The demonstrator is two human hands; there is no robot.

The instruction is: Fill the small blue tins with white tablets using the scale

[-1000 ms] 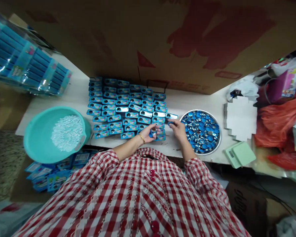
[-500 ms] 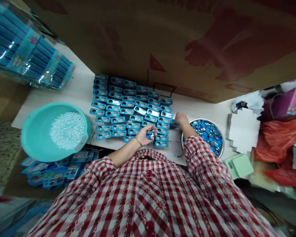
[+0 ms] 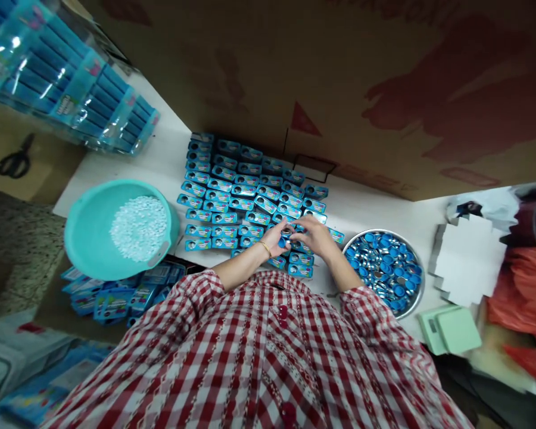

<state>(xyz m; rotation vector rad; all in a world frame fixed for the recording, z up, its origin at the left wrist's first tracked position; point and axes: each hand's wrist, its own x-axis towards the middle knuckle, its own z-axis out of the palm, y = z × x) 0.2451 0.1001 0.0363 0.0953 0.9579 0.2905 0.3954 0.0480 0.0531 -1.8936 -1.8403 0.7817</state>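
My left hand (image 3: 275, 239), with a bangle at the wrist, is closed around a few small round blue-and-silver caps (image 3: 284, 242) over the front of the rows. My right hand (image 3: 315, 236) meets it from the right, fingertips bent in at the caps; what they pinch is hidden. Under and around both hands stand rows of narrow blue printed boxes (image 3: 224, 201), upright and close together, with round dark openings on top. One more blue box (image 3: 336, 235) is just right of my right hand. A round metal bowl (image 3: 421, 280) full of such caps stands right of the rows.
A turquoise basin (image 3: 89, 232) of white pellets stands left, above a carton of blue packs (image 3: 116, 301). A large cardboard box (image 3: 259, 77) walls off the back. Wrapped blue packs (image 3: 84, 89) and scissors (image 3: 15, 162) are far left; a green scale (image 3: 449, 329) is right.
My right hand has left a blue box beside the metal bowl and moved left to the caps in my left hand. The view has shifted, so the scene sits farther right.
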